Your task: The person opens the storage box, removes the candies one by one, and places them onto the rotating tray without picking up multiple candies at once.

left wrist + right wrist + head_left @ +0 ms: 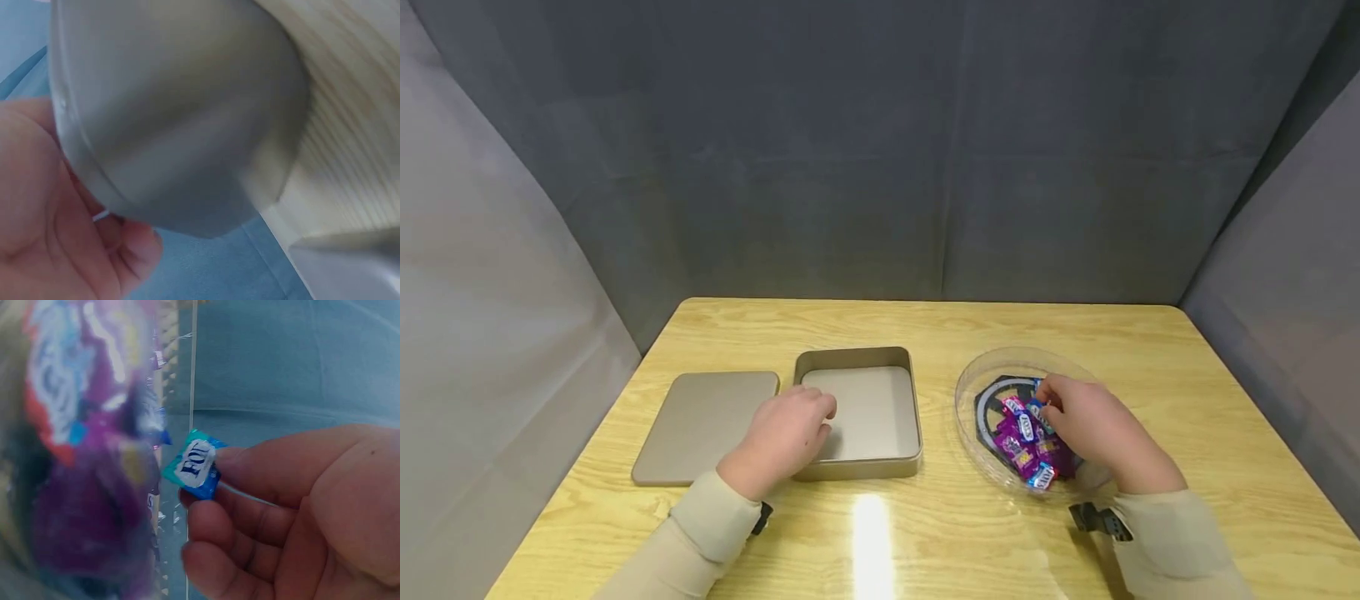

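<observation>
My right hand is over a clear round plastic bowl at the right. In the right wrist view, its thumb and fingertips pinch a small blue and teal wrapped candy with dark letters on a white patch. Below lie several purple, pink and blue wrapped candies. My left hand hovers at the left wall of an open square metal tin, fingers loosely curled. In the left wrist view, the tin's wall hides part of that hand; nothing held shows there.
A flat grey-beige metal lid lies left of the tin. Everything stands on a wood-grain table, with a dark cloth behind it and pale cloth at both sides. Light glares off the table's front.
</observation>
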Demonstrator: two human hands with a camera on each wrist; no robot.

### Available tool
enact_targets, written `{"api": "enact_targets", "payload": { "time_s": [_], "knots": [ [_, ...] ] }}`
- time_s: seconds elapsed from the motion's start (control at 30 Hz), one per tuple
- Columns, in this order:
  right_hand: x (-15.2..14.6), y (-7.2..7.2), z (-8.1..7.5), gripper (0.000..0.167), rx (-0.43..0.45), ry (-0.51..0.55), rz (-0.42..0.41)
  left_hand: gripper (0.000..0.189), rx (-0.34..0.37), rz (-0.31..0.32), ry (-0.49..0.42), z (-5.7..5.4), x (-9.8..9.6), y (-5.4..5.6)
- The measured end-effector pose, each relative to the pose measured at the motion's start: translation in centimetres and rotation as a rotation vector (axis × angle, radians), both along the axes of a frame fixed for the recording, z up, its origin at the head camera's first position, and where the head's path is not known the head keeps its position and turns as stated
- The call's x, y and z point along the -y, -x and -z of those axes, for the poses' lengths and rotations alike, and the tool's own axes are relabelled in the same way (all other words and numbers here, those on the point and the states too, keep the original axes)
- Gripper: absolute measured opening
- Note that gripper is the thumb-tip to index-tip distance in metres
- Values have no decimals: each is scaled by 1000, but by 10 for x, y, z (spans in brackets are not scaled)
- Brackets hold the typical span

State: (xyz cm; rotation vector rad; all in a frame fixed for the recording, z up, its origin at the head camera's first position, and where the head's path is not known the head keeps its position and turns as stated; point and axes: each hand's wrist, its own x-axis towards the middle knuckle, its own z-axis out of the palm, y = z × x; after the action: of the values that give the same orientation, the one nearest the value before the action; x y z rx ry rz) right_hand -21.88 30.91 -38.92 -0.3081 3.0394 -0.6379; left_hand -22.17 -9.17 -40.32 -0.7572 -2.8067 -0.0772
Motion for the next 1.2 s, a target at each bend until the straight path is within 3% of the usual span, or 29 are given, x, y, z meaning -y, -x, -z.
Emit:
{"api": "enact_targets", "payload": {
  "time_s": [0.13,0.23,0.47,0.73,0.9,1.2],
  "knots": [
    [-3,1,3,18,12,-21,2,9,8,93,99,-1,2,5],
    [-3,1,4,24,19,-22,11,9,45,124,187,-1,1,11],
    [1,-3,2,28,20,10,-23,19,183,117,334,-7,-5,22],
    [5,-4,0,26,5,22,-65,9,227,47,574,-9,-13,22],
    [5,-4,0,24,-4,28,-74,9,206,25,626,-5,-13,23],
    [7,-5,-1,23,-12,22,-79,8,200,3,625,-4,-14,23]
  ]
}}
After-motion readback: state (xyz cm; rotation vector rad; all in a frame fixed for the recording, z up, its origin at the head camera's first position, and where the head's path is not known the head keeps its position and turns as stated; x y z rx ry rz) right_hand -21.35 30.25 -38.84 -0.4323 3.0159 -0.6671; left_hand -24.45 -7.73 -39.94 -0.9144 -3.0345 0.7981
